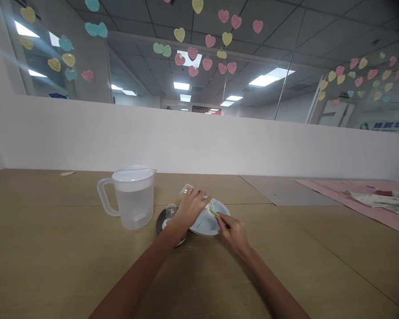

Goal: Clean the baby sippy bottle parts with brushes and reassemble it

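Observation:
My left hand (190, 207) is wrapped round a small clear glass (186, 190), tipped on its side with its mouth toward the white divided plate (219, 223). My right hand (232, 229) pinches a thin green stick (214, 212) whose tip reaches toward the glass's mouth above the plate. Both hands hover over the plate, a little apart from each other. Another small clear glass (170, 211) stands on a dark round tray (160, 223) just left of my left wrist.
A translucent plastic pitcher (133, 197) with a lid and some water stands left of the tray. A pink cloth (362, 197) with crumpled wrapping lies at the right on the wooden table (53, 248). A white partition wall runs behind.

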The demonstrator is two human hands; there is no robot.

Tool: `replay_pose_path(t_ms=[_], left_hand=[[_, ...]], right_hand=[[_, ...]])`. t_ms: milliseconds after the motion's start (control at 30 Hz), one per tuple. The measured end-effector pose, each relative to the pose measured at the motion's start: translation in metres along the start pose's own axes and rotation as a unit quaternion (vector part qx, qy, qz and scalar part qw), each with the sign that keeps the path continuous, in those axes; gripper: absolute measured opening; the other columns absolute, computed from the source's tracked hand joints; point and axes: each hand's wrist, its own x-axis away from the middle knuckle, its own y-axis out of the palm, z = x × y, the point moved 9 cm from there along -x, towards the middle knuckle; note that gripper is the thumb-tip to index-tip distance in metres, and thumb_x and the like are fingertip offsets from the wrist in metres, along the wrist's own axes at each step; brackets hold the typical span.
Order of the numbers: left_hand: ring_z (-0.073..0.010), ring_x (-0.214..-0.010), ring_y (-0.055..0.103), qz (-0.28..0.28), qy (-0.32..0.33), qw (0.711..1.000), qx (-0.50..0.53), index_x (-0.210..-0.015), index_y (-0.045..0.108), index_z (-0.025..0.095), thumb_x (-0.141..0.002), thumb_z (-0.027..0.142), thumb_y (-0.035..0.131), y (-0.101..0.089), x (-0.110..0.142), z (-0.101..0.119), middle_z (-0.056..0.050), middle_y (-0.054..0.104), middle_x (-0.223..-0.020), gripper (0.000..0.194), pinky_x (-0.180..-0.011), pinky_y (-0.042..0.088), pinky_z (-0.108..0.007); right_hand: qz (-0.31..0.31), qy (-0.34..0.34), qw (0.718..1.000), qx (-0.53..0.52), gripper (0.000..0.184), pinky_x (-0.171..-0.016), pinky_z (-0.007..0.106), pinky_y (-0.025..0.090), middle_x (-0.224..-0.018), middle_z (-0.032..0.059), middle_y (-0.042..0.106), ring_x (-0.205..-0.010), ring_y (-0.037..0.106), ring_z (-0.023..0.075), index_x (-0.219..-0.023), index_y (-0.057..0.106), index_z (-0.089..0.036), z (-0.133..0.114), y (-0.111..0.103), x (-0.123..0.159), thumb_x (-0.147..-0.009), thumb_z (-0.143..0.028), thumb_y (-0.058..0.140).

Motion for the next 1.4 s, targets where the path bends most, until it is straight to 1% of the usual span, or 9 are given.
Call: replay_pose_path(t_ms=[100,233,400,600,833,1033,1133,1233,1400], left_hand=[[-0.0215,-0.090,0.048,-0.009,0.018,1.000,-0.005,-0.105,0.055,0.020,-0.085,0.013,0.047,-0.004,0.000,0.005,-0.006,0.059,-0.094,0.022,-0.076,0.034,-0.035],[-0.0212,-0.087,0.049,-0.006,0.054,0.999,-0.007,-0.103,0.056,0.020,-0.086,0.013,0.045,-0.011,-0.001,0.019,-0.006,0.059,-0.091,0.021,-0.075,0.035,-0.034],[-0.0221,-0.097,0.050,0.012,0.064,0.998,0.002,-0.107,0.055,0.019,-0.085,0.011,0.048,-0.018,-0.001,0.024,-0.007,0.059,-0.096,0.024,-0.085,0.035,-0.035],[-0.0199,-0.089,0.055,-0.063,0.053,0.996,0.029,-0.115,0.049,0.021,-0.077,0.019,0.063,-0.009,0.001,0.020,-0.007,0.060,-0.097,0.040,-0.075,0.041,-0.030],[-0.0205,-0.093,0.054,-0.069,0.049,0.996,0.038,-0.100,0.058,0.022,-0.075,0.022,0.066,-0.008,0.000,0.017,-0.006,0.058,-0.104,0.026,-0.078,0.040,-0.031],[-0.0209,-0.091,0.055,-0.073,0.039,0.995,0.061,-0.092,0.062,0.021,-0.081,0.016,0.056,-0.003,0.000,0.016,-0.007,0.060,-0.093,0.014,-0.076,0.041,-0.031],[-0.0212,-0.091,0.055,-0.077,0.018,0.994,0.071,-0.090,0.064,0.020,-0.080,0.014,0.056,-0.003,0.001,0.007,-0.007,0.060,-0.090,0.014,-0.076,0.041,-0.031],[-0.0210,-0.091,0.055,-0.079,-0.014,0.995,0.066,-0.094,0.064,0.021,-0.076,0.012,0.060,-0.008,0.003,-0.014,-0.007,0.060,-0.091,0.020,-0.077,0.041,-0.031],[-0.0201,-0.094,0.055,-0.050,-0.094,0.991,0.077,-0.109,0.058,0.026,-0.073,0.020,0.065,-0.019,0.012,-0.060,-0.005,0.058,-0.101,0.036,-0.077,0.042,-0.029]], right_hand=[[0.009,0.002,1.000,0.013,0.033,-0.060,0.022,0.047,-0.082,0.0077,0.069,-0.067,0.063,0.0155,-0.092,0.068,-0.016,0.004,-0.004,-0.001,-0.090,-0.035,0.041],[0.040,-0.012,0.999,0.030,0.031,-0.058,0.022,0.046,-0.081,0.0077,0.069,-0.059,0.061,0.0135,-0.092,0.067,-0.015,0.005,-0.012,0.000,-0.090,-0.034,0.042],[0.044,-0.042,0.997,0.053,0.027,-0.059,0.021,0.045,-0.081,0.0066,0.068,-0.060,0.060,0.0118,-0.097,0.064,-0.014,-0.004,-0.011,0.002,-0.092,-0.028,0.041],[0.034,-0.109,0.990,0.088,0.024,-0.062,0.021,0.045,-0.082,0.0064,0.067,-0.069,0.062,0.0120,-0.098,0.061,-0.014,-0.017,-0.010,0.002,-0.092,-0.023,0.040],[0.042,-0.153,0.978,0.133,0.020,-0.054,0.020,0.037,-0.065,0.0028,0.063,-0.053,0.056,0.0088,-0.092,0.064,-0.013,-0.009,-0.028,0.000,-0.089,-0.023,0.047],[0.030,-0.191,0.956,0.219,0.021,-0.050,0.023,0.030,-0.058,0.0021,0.059,-0.049,0.049,0.0091,-0.083,0.067,-0.016,-0.009,-0.036,0.001,-0.087,-0.026,0.049],[0.006,-0.181,0.948,0.262,0.024,-0.051,0.024,0.030,-0.057,0.0026,0.058,-0.050,0.049,0.0095,-0.080,0.068,-0.017,0.001,-0.038,0.001,-0.086,-0.029,0.048],[0.018,-0.167,0.949,0.266,0.023,-0.051,0.023,0.031,-0.058,0.0026,0.059,-0.051,0.050,0.0092,-0.079,0.068,-0.017,0.015,-0.046,0.003,-0.085,-0.029,0.050],[0.149,-0.088,0.959,0.226,0.020,-0.049,0.020,0.033,-0.058,0.0014,0.060,-0.046,0.050,0.0070,-0.078,0.065,-0.014,0.040,-0.075,0.005,-0.085,-0.026,0.051]])
